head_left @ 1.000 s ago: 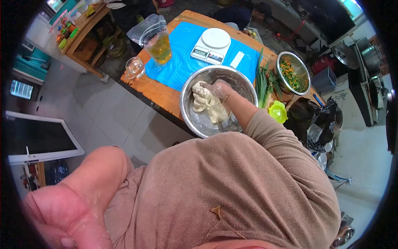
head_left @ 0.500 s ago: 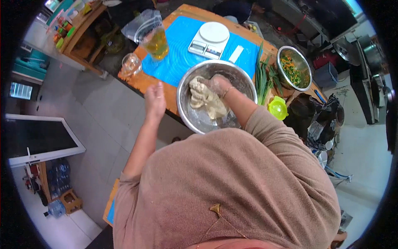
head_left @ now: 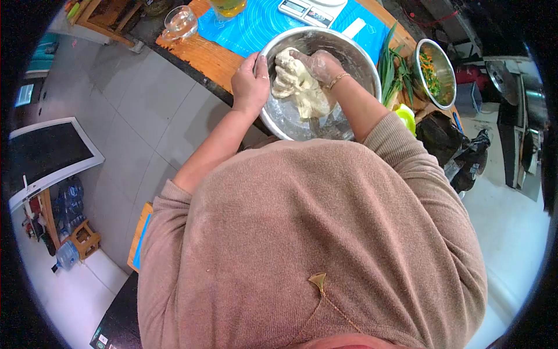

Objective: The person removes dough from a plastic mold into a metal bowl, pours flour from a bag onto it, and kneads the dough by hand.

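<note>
we have the dough [head_left: 299, 87] inside the large steel bowl [head_left: 288, 125], at the near edge of the wooden surface [head_left: 212, 63]. it lies in a loose, folded lump, mostly towards the left and middle of the bowl. we judge it soft, stretchy and rather sticky, with some weight, so it will sag or tear if lifted by a thin end; the thick middle is the better place to take hold. the bowl looks stiff but smooth, and could turn or slide under a push, so its rim is the place to steady it.

our right hand [head_left: 322, 67] is partly curled, its fingers on the far right part of the dough; we cannot tell how far they close beneath. our left hand [head_left: 251, 84] is narrow, holding the bowl's left rim between thumb and fingers.

on the far side are the blue mat [head_left: 244, 32] and the kitchen scale [head_left: 305, 13]; to the right, long green leaves [head_left: 388, 70] and the smaller steel bowl [head_left: 446, 81] of chopped vegetables [head_left: 429, 72].

compared with the earlier frame, our left hand has come from the open space left of the bowl onto its rim, while our right hand stays at the dough. the view has shifted too, cutting off the far part of the scale.
</note>
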`<action>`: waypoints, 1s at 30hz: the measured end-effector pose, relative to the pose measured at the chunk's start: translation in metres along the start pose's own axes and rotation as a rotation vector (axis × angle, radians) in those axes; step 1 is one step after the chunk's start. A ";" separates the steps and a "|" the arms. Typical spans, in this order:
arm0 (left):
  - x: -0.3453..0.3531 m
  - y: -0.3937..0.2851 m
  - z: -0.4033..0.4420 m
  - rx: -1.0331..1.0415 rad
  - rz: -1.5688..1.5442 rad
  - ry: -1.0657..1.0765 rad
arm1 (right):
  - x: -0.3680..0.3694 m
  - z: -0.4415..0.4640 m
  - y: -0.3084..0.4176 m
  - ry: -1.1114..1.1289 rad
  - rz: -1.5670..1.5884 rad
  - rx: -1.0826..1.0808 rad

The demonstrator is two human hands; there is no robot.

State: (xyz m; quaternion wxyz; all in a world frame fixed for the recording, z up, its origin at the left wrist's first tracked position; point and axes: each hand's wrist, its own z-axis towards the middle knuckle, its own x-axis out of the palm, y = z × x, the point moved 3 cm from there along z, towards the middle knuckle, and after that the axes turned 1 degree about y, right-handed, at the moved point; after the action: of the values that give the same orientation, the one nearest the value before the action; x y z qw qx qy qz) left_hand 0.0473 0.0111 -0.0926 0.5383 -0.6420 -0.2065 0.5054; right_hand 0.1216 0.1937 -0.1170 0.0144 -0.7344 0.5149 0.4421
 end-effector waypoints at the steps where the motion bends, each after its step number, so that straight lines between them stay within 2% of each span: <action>1: 0.001 0.001 0.003 0.012 -0.007 0.000 | -0.004 0.001 0.002 -0.017 -0.015 0.004; 3: 0.002 0.006 0.004 0.024 -0.013 0.006 | -0.001 -0.002 0.004 -0.035 -0.039 0.016; 6: 0.004 0.015 0.012 -0.100 -0.090 0.116 | -0.001 -0.007 0.004 -0.092 0.013 0.008; 9: 0.006 0.020 0.014 -0.185 -0.245 0.130 | -0.005 -0.010 0.008 0.008 -0.009 0.013; 14: -0.005 0.010 0.032 -0.172 -0.314 0.185 | 0.005 -0.002 0.000 -0.089 0.051 -0.071; 19: -0.037 0.002 0.076 -0.146 -0.399 0.257 | -0.014 -0.010 0.050 -0.143 0.000 -0.070; 21: -0.044 0.000 0.092 -0.181 -0.416 0.287 | -0.018 0.000 0.062 -0.173 0.034 -0.098; 24: -0.043 0.017 0.118 -0.156 -0.342 0.281 | 0.012 0.066 0.039 -0.222 -0.001 -0.243; 29: -0.031 0.070 0.136 -0.082 -0.262 0.284 | 0.019 0.060 0.057 -0.257 -0.116 -0.107; 30: -0.035 0.067 0.134 -0.053 -0.241 0.273 | 0.018 0.052 0.061 -0.282 0.038 0.019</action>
State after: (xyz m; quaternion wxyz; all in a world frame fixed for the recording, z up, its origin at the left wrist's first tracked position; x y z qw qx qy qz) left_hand -0.1017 0.0251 -0.1256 0.6008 -0.6892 -0.2203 0.3399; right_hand 0.0427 0.1763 -0.1341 0.0853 -0.6549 0.5256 0.5363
